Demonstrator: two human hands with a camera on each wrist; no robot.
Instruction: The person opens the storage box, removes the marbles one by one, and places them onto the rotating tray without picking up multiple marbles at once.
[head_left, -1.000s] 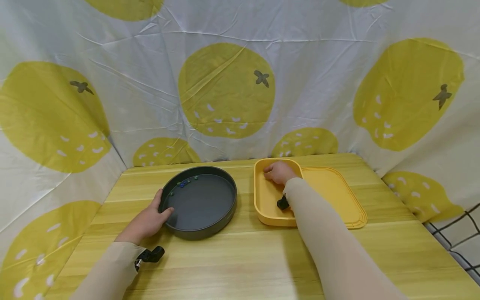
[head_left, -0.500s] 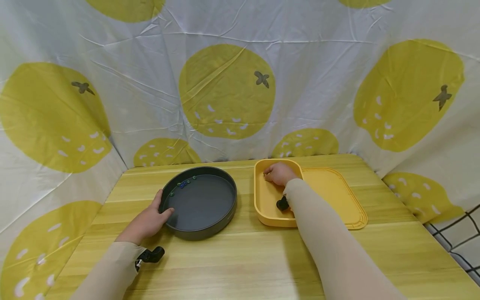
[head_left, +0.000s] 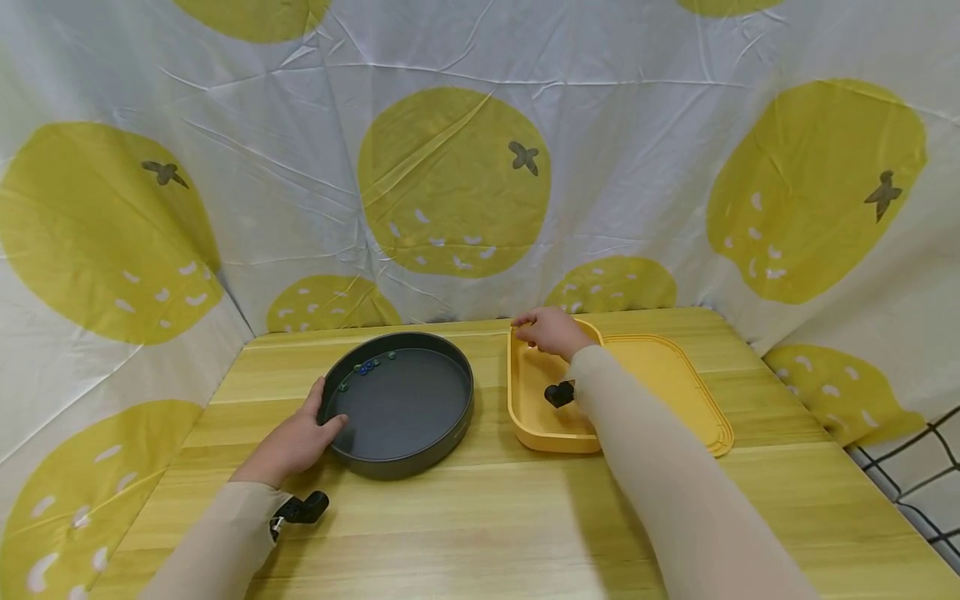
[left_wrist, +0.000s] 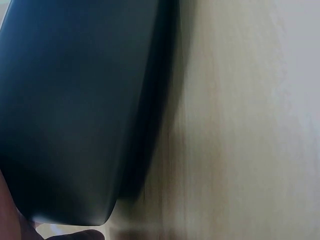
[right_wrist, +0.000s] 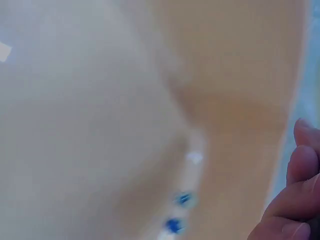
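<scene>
A dark round cake pan (head_left: 397, 408) stands left of centre, with several small green and blue marbles (head_left: 366, 367) along its back left inner wall. My left hand (head_left: 288, 446) holds its left rim, thumb over the edge and fingers along the outside. In the left wrist view the pan's dark side (left_wrist: 75, 110) fills the left. My right hand (head_left: 553, 332) is over the back left corner of a yellow rectangular tray (head_left: 543, 442), fingertips bunched together. The right wrist view shows two blue-patterned marbles (right_wrist: 180, 212) at the tray's inner edge. I cannot tell whether the fingers hold a marble.
A flat yellow lid (head_left: 667, 379) lies on the wooden table (head_left: 450, 533) to the right of the tray, partly behind the right sleeve. White cloth with yellow fruit prints (head_left: 453, 179) hangs behind the table. A black wire grid (head_left: 918, 475) shows at the far right.
My right hand has risen from inside the tray and shifted back and slightly left, to its back left rim. The left hand and the pan keep their places.
</scene>
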